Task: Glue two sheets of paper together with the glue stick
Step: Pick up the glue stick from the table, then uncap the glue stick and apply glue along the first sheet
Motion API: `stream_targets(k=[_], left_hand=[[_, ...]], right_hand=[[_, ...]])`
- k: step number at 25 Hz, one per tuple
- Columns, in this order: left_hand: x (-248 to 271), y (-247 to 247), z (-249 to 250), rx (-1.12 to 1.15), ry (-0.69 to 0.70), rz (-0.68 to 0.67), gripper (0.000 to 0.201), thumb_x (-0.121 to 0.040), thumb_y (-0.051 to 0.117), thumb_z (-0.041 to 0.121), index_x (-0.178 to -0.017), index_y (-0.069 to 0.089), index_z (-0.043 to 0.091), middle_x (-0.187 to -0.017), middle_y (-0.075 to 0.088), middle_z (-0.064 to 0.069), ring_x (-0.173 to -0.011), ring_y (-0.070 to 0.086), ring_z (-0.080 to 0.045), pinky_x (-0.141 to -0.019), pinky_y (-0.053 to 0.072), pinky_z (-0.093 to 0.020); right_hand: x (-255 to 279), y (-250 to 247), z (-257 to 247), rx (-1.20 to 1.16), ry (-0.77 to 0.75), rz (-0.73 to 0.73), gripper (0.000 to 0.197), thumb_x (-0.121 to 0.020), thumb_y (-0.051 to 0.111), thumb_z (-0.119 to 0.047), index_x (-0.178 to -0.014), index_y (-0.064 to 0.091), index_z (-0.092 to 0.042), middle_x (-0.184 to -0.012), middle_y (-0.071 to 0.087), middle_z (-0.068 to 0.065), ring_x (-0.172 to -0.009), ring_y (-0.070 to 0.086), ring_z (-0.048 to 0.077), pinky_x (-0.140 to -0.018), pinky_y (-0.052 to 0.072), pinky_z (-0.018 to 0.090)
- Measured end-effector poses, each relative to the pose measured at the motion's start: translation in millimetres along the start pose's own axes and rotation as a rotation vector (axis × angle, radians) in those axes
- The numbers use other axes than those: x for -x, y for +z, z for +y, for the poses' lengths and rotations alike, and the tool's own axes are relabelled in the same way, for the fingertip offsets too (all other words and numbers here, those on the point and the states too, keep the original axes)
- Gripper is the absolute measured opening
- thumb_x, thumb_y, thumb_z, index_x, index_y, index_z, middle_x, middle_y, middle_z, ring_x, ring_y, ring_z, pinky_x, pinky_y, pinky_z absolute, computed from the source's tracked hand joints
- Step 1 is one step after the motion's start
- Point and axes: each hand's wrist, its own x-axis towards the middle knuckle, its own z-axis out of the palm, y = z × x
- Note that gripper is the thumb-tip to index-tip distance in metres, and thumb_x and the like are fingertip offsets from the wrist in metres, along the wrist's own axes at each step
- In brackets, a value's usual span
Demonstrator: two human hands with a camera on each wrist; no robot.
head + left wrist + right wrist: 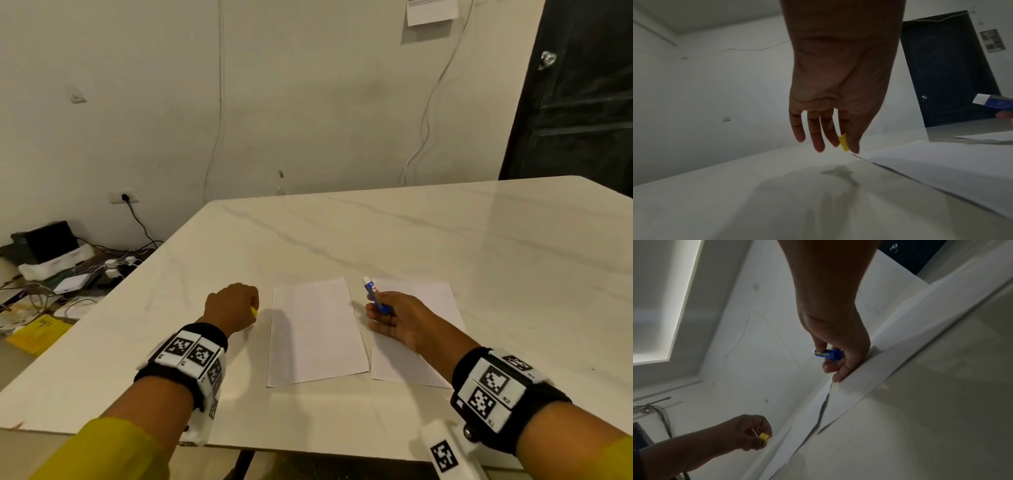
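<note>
Paper is what you are dealing with, and it will be light, limp and quick to slide on the smooth marble table (445, 240), so pin a sheet flat with spread fingers, not by a lifted corner. Going from your left: your left hand (233, 308) hangs just beside the left sheet, thumb and forefinger pinching the small yellow cap (844, 142); it looks hard, light and easy to drop, so set it down where it cannot roll. Next, the left sheet (315, 332) lies flat on the table, with the right sheet (435, 301) just beside it, partly under your other arm. Your right hand (394, 322) is wrapped around the lower barrel of the glue stick (375, 294), uncapped tip pointing away. That stick is rigid and slim; the low grip suits firm, short strokes. The soft glue tip could drag and wrinkle an unheld sheet.
</note>
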Motion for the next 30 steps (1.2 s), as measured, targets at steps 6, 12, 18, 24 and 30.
stream_targets(k=[6,12,18,24,30], left_hand=[[2,4,-9,-0.067,-0.048,-0.092,0.028,-0.078,0.067,0.014,-0.104,0.065,0.023,-0.115,0.063,0.002,-0.106,0.059,-0.02,-0.082,0.034,-0.029],[-2,-42,15,-0.001,0.078,0.066,0.05,-0.077,0.073,0.026,-0.122,0.052,0.027,-0.12,0.057,0.001,-0.116,0.052,-0.02,-0.096,0.036,-0.038],[22,-75,59,0.242,0.303,0.2,0.066,-0.074,0.075,0.035,-0.131,0.043,0.029,-0.127,0.05,0.001,-0.114,0.053,-0.021,-0.095,0.04,-0.039],[40,-80,78,0.562,0.23,0.147,0.049,-0.073,0.075,0.041,-0.114,0.055,0.023,-0.096,0.065,0.001,-0.09,0.06,-0.017,-0.081,0.049,-0.035],[46,-72,93,1.319,0.039,0.076,0.009,-0.08,0.072,0.016,-0.08,0.069,0.007,-0.078,0.068,-0.011,-0.061,0.063,-0.015,-0.058,0.055,-0.02]], right_hand=[[-3,5,1,0.077,0.001,0.026,0.016,-0.095,0.05,-0.011,-0.106,0.058,-0.003,-0.08,0.059,0.009,-0.07,0.057,0.017,-0.069,0.05,0.03],[4,24,-26,0.291,-0.113,-0.043,0.014,-0.093,0.053,-0.013,-0.104,0.059,-0.005,-0.083,0.059,0.01,-0.066,0.056,0.02,-0.063,0.05,0.03],[13,42,-37,0.566,-0.428,-0.122,0.02,-0.089,0.062,-0.012,-0.107,0.066,-0.008,-0.087,0.06,0.008,-0.066,0.056,0.016,-0.06,0.053,0.024],[34,41,-41,0.451,-0.481,-0.262,0.018,-0.086,0.065,-0.008,-0.102,0.069,-0.011,-0.082,0.061,0.007,-0.065,0.057,0.013,-0.052,0.052,0.014],[44,48,-38,0.213,-0.481,-0.277,0.022,-0.076,0.069,0.009,-0.083,0.062,-0.01,-0.088,0.067,0.01,-0.072,0.069,0.021,-0.072,0.061,0.023]])
